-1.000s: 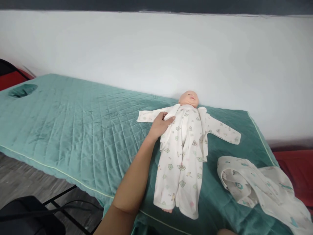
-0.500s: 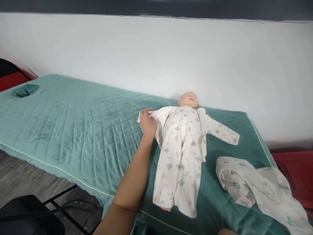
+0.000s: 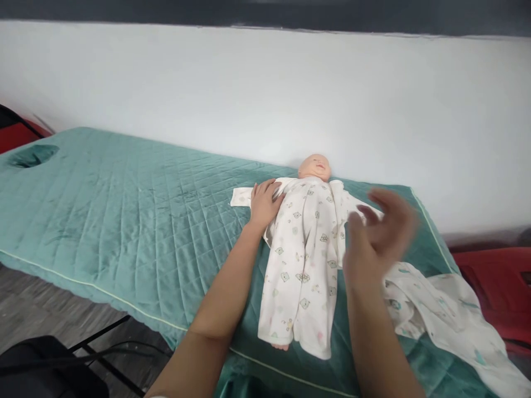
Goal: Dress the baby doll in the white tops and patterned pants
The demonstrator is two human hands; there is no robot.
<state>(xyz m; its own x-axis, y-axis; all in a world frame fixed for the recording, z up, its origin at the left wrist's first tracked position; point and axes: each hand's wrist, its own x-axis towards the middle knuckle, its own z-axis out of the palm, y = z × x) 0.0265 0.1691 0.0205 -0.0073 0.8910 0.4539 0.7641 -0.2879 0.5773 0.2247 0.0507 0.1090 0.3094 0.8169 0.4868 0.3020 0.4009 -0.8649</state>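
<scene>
A baby doll (image 3: 314,167) lies on its back with its head toward the wall. White printed baby clothes (image 3: 302,265) cover its body and legs, and one foot pokes out at the bottom. Resting flat on the left sleeve near the shoulder is my left hand (image 3: 265,203), its fingers spread. The cuff of that sleeve (image 3: 240,197) sticks out past my hand. My right hand (image 3: 379,232), smeared by motion, hovers near the right sleeve with fingers apart and curved, holding nothing I can see. It hides much of that sleeve.
A crumpled white printed cloth (image 3: 448,315) lies at the right of the green quilted bed (image 3: 136,221). The white wall (image 3: 249,94) runs along the far side. A red chair (image 3: 493,287) stands at the right, and a black object (image 3: 50,365) at lower left.
My left hand has let go of the left sleeve's end and moved right onto its upper part. The sleeve now lies straighter. My right hand has risen into view beside the right sleeve.
</scene>
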